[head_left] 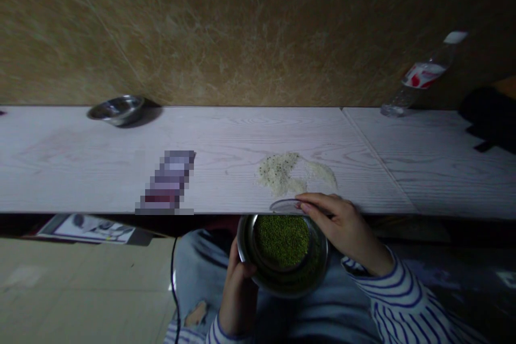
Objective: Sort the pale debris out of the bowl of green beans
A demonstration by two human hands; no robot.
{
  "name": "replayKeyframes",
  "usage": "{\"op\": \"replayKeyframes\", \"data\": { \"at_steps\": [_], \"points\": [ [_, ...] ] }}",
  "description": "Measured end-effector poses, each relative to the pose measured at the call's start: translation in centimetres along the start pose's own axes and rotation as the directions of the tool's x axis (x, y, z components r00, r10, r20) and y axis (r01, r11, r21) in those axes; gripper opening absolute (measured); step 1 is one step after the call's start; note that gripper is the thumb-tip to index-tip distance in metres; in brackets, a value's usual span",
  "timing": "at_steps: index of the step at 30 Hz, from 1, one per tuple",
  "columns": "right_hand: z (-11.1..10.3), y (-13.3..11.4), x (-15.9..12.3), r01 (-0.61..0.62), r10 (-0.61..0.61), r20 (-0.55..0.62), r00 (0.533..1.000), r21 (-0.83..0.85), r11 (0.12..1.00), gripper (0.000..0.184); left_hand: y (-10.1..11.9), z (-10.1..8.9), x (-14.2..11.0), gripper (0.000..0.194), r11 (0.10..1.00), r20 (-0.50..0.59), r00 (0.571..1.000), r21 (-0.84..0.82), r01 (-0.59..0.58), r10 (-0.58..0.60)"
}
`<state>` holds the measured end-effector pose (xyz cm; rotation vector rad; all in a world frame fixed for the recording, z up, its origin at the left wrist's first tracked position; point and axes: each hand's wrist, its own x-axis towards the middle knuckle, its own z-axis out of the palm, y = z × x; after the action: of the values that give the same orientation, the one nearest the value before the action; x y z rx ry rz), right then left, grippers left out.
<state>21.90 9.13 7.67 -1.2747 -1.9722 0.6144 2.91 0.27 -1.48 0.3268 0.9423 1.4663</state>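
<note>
My left hand point(241, 293) grips the left rim of a shiny metal bowl point(318, 258), just below the table's front edge and above my lap. Small green beans point(282, 242), which look like mung beans, lie inside it. Between the thumb and fingers of my right hand point(342, 223) is a thin, clear, round-edged plastic piece point(285, 205), at the table edge over the bowl's far rim. Its exact kind I cannot make out. Just beyond it, white rice-like grains point(280, 169) mixed with dark specks are spread on the table, with a paler patch to the right.
Another metal bowl point(124, 110) stands at the back left by the wall. A clear bottle with a white cap point(423, 75) is at the back right, near a black item point(489, 115). A blurred-out flat object point(167, 183) lies left of the grains. A dark cable point(174, 279) hangs by my leg.
</note>
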Motion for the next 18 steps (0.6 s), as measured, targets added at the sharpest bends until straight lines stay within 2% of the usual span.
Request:
{"op": "replayKeyframes", "data": {
  "at_steps": [3,7,12,18],
  "points": [
    [0.0,-0.3,-0.6,0.006,-0.006,-0.005,1.0,-0.017,1.0,0.02,0.1,0.1,-0.1,0.059,1.0,0.024,1.0,0.002,0.01,-0.01],
    [-0.1,0.2,-1.0,-0.094,0.097,-0.072,0.993,0.047,0.994,0.025,0.4,-0.2,-0.5,0.058,0.999,-0.004,1.0,-0.032,0.023,-0.024],
    [-0.3,1.0,-1.5,-0.215,0.245,-0.148,0.958,0.196,0.957,0.032,0.5,-1.0,-0.9,0.059,0.999,-0.077,0.997,-0.05,0.011,-0.015],
    [-0.9,1.4,-1.9,-0.245,0.29,-0.243,0.926,0.2,0.949,0.038,0.1,-1.1,-0.9,0.057,0.998,-0.042,0.999,-0.07,-0.004,0.001]
  ]
}}
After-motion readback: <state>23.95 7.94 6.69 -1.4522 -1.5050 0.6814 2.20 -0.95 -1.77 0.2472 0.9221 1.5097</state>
